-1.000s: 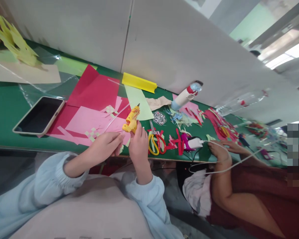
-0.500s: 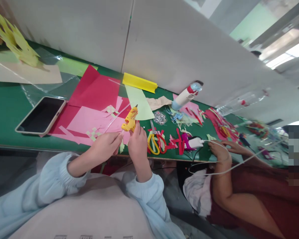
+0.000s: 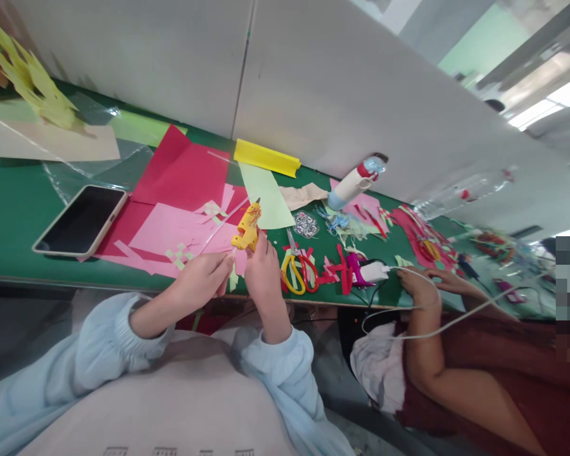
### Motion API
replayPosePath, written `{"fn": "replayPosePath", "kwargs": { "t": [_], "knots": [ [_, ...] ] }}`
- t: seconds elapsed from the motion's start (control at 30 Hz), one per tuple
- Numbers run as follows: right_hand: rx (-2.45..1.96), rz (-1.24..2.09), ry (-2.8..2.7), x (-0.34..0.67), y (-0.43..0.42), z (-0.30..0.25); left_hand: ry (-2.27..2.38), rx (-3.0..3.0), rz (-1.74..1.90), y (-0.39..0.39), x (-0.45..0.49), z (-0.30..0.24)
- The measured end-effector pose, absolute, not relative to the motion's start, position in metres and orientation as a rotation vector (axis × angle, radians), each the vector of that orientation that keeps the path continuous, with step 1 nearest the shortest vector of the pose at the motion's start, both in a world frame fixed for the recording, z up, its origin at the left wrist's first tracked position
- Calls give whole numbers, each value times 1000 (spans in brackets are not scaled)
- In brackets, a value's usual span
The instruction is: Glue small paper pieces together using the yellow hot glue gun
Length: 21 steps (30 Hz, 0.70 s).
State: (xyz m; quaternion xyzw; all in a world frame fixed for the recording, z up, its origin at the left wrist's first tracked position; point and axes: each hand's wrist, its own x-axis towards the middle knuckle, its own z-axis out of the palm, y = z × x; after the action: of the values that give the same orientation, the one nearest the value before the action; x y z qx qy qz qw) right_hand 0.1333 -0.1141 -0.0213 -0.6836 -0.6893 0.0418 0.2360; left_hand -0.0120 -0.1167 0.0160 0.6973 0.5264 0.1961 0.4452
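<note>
A yellow hot glue gun (image 3: pixel 247 229) is held up over the near edge of the table, its dark nozzle pointing up and away. My right hand (image 3: pixel 265 269) is closed around its handle. At the gun's rear end, my left hand (image 3: pixel 209 273) pinches a thin, pale, translucent stick that looks like a glue stick; most of it is hidden by the fingers. Beneath and to the left lie pink paper sheets (image 3: pixel 168 227) with small woven paper pieces (image 3: pixel 179 254). Scissors (image 3: pixel 294 272) with yellow and red handles rest just right of my right hand.
A phone (image 3: pixel 80 220) lies at left, near red paper (image 3: pixel 185 168). Behind are a yellow folded strip (image 3: pixel 266 158), a bottle (image 3: pixel 356 185) and a bead container (image 3: pixel 306 225). At right, a white adapter (image 3: pixel 374 272) trails a cable; another person's hands (image 3: pixel 420 288) work beyond it.
Almost nothing differs. The glue gun has tipped very slightly to the left in my right hand, and my left hand stays at its rear end.
</note>
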Motion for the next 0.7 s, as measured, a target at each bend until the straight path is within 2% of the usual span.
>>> {"fn": "replayPosePath", "kwargs": {
  "t": [0.23, 0.7],
  "knots": [
    [-1887, 219, -1863, 130, -117, -18, 1329, 1694, 524, -122, -11, 14],
    [-1848, 158, -1914, 133, -117, -14, 1248, 1633, 490, -120, -17, 22]
  ]
}}
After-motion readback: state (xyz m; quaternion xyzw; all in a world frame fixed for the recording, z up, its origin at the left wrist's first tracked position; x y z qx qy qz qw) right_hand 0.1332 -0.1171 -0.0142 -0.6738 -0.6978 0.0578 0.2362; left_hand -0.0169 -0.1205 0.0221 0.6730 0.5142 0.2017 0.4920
